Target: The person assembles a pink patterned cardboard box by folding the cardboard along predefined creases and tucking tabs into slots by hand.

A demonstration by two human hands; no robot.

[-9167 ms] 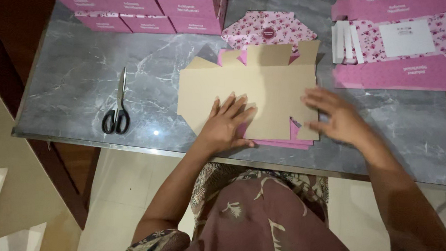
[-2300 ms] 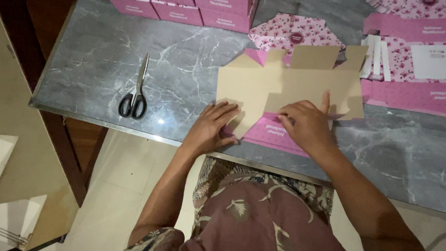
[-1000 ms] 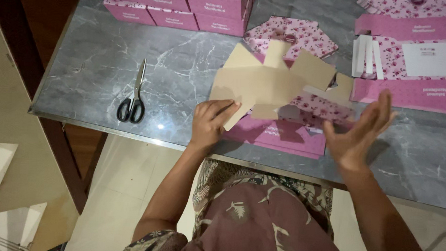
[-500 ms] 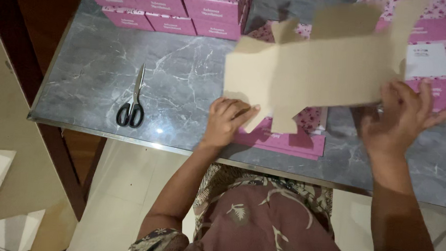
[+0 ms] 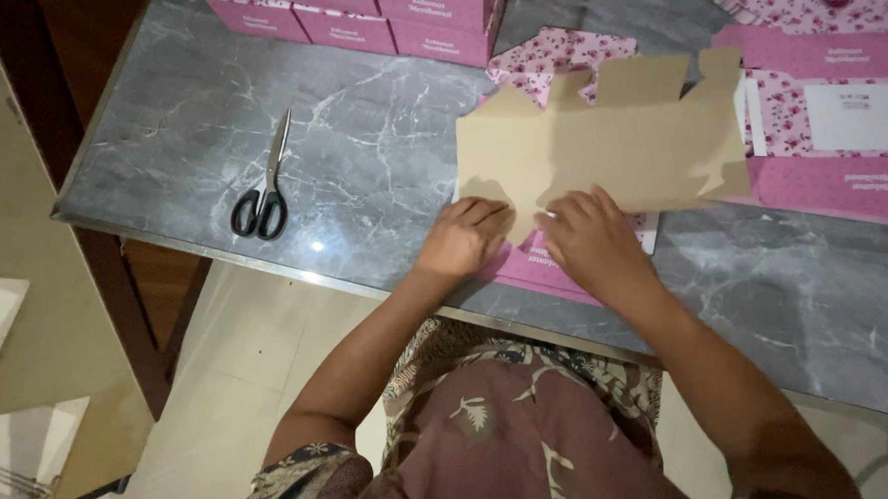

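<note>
I see the grey marble table (image 5: 211, 100) bearing a brown-faced flat carton blank (image 5: 608, 147) over pink blanks (image 5: 538, 269) at its near edge; left hand (image 5: 461, 238) and right hand (image 5: 592, 244) press its lower edge, fingers flat, grasping nothing; scissors (image 5: 264, 187) well apart
</note>
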